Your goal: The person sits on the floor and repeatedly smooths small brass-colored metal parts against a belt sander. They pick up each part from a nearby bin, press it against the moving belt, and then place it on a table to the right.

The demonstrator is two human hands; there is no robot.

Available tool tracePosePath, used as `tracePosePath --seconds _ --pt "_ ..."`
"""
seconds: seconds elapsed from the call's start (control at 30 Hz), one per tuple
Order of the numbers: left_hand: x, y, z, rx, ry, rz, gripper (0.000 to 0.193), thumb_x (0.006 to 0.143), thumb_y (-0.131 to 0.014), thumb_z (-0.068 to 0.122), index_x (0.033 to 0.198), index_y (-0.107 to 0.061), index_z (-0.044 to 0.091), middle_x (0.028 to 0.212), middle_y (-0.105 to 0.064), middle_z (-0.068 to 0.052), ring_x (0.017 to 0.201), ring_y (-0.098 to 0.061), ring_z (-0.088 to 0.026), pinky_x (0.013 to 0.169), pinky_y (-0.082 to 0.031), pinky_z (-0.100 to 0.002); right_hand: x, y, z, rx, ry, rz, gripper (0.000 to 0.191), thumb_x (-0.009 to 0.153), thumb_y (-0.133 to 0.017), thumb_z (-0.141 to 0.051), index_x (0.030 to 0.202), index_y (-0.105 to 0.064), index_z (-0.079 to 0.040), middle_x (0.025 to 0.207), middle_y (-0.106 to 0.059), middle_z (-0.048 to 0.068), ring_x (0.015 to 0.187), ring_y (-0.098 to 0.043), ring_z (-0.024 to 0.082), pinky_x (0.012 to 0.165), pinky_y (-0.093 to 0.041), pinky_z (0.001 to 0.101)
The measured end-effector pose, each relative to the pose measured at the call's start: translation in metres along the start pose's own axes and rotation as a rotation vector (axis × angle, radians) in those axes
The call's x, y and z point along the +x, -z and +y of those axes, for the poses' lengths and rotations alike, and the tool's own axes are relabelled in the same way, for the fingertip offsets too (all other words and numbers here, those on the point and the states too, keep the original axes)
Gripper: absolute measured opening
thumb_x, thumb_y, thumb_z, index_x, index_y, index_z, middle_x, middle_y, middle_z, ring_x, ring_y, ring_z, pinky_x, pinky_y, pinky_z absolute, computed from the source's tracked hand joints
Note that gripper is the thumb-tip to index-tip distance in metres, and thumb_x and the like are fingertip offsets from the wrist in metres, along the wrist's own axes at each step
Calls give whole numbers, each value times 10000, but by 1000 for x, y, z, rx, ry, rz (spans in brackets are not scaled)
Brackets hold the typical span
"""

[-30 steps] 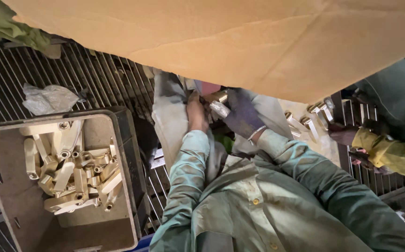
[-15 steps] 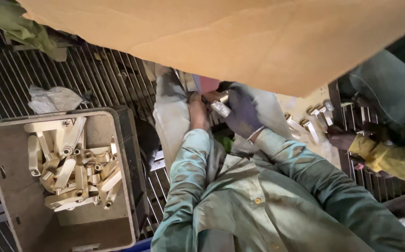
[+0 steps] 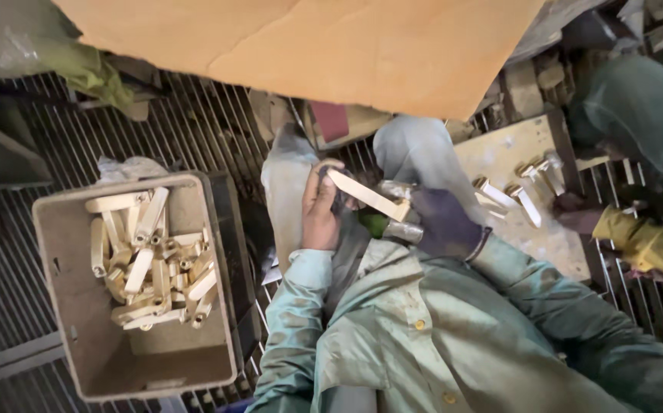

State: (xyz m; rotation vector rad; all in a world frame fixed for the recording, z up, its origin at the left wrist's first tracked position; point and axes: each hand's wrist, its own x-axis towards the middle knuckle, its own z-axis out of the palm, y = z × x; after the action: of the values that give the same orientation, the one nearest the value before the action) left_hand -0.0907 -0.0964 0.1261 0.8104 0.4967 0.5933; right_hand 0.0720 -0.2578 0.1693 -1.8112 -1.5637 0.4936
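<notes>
Now, far left, we have a dusty grey plastic crate sitting on the dark metal floor grating, and it holds a loose heap of pale brass-coloured metal bars with tubular ends, piled toward its upper half. Just above the crate's top edge lies a crumpled whitish rag.

Moving in to the middle, our bare left hand is curled around the near end of one long, flat, pale brass-coloured bar, fingers wrapped close with the thumb on top. That bar slants down to the right, out over the lap (grey trousers, knees apart) and above our green shirt sleeves. Its far end meets our right hand, in a dark purple glove, which is closed around a short silvery cylindrical piece just beneath the bar's tip; whether bar and cylinder actually touch, we cannot tell.

Overhead, a large sheet of tan cardboard covers the top of the view.

Further right, a light wooden board carries several small brass pieces standing in a row. At the far right edge, another person's hand in a dark glove with a yellow sleeve rests at the board's edge, well apart from our own hands.
</notes>
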Motion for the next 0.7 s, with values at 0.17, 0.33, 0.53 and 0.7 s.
tracePosePath --seconds 0.17,0.33,0.53,0.7 --pt "-7 -13 21 66 -53 -71 342 1111 -521 346 1284 -543 52 927 -590 -39 794 -557 -130 735 -476 -279 -11 -3 9 -99 65 -8 487 818 -823 -364 1086 -618 -13 774 -586 175 705 -599 404 647 -483 503" --pt "-2 4 14 160 -7 -57 350 1115 -490 341 1280 -570 43 912 -598 -43 772 -569 -123 714 -480 -270 -6 1 -2 -106 41 -26 632 791 -818 -352 1272 -643 18 769 -605 177 707 -621 392 636 -493 495" --pt "40 49 -24 -23 189 -55 374 1069 -409 278 1229 -641 33 895 -661 -55 683 -602 -134 609 -480 -269 18 -11 -6 -71 -67 -1 538 846 -796 -360 1253 -643 -43 837 -683 179 749 -680 382 657 -525 473" --pt "71 71 -79 -46 298 125 274 1041 -467 221 1088 -663 36 779 -618 -56 586 -578 -158 538 -476 -306 42 -38 16 -148 -248 90 466 899 -774 -389 1163 -626 -34 819 -699 184 734 -677 420 639 -510 517"
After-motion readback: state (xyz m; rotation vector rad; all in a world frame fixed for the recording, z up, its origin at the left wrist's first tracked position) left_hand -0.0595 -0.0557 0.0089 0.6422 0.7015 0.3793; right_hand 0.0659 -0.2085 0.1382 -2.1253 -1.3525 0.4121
